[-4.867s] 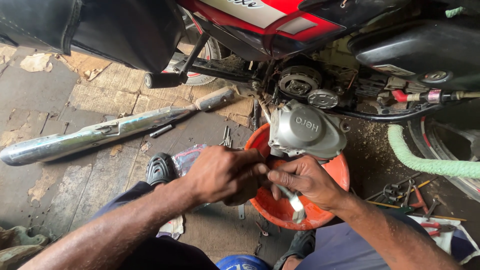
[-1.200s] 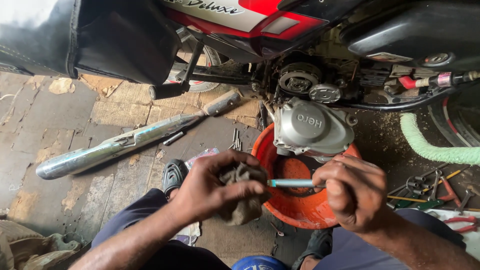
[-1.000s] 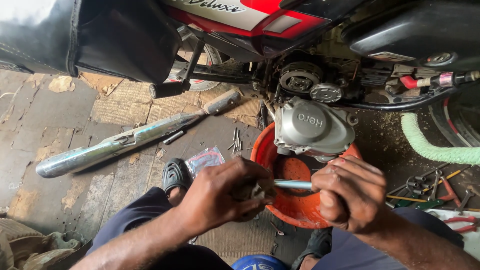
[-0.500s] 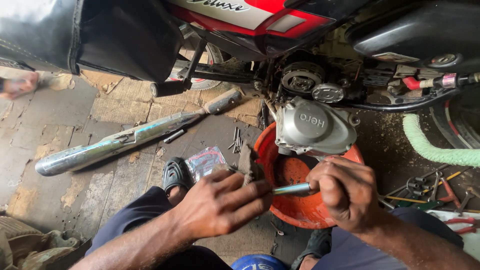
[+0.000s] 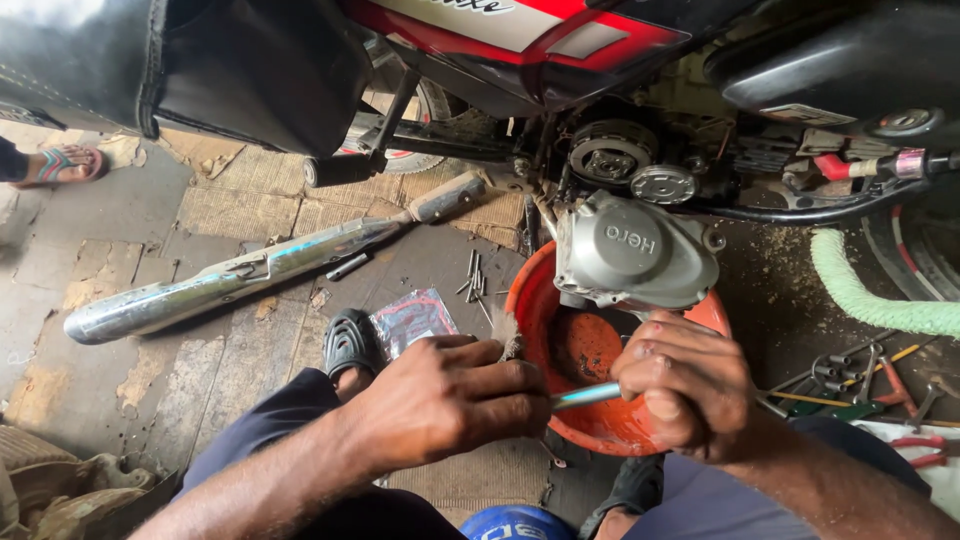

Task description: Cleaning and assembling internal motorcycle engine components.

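My left hand [image 5: 450,398] is closed around a small dark engine part, mostly hidden under my fingers, with a tuft of bristles [image 5: 508,332] showing above it. My right hand [image 5: 688,385] grips a thin pale-blue handled brush [image 5: 588,396] that runs left toward the part. Both hands hover over the near rim of an orange basin [image 5: 527,300]. A grey engine cover [image 5: 632,252] hangs above the basin, under a red and black motorcycle [image 5: 520,30].
A chrome exhaust pipe [image 5: 230,280] lies on the stone floor to the left, with loose bolts [image 5: 474,272] and a plastic packet [image 5: 410,318] near my black sandal [image 5: 350,345]. Hand tools [image 5: 860,385] and a green hose [image 5: 870,295] lie right. Another person's sandalled foot [image 5: 55,165] is far left.
My left hand has turned palm-down over the part, hiding it. My right hand has moved slightly left with the brush. The view shifted, bringing a foot into sight at far left.
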